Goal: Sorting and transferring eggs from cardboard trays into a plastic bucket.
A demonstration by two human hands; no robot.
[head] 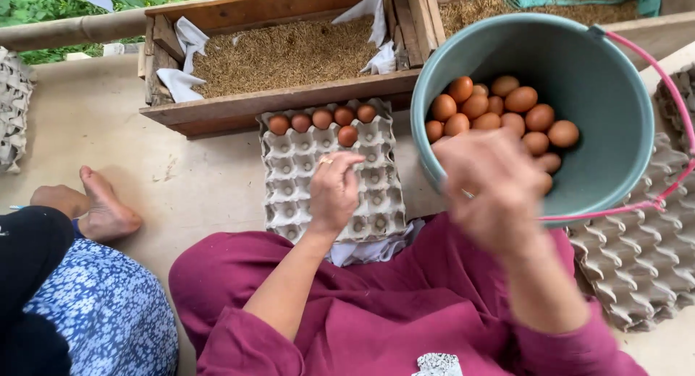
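1. At frame centre, the left hand (334, 191) is resting curled over the grey moulded-pulp egg tray (289, 173); contents hidden.
2. Right of it, the blurred right hand (492, 188) is hovering nearer the brown eggs (499, 112) in the teal plastic bucket (615, 94); grip unreadable.

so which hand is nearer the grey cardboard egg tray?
Left. The left hand rests over the grey cardboard egg tray, on its empty cups. The right hand, blurred, is off to the side by the teal plastic bucket.
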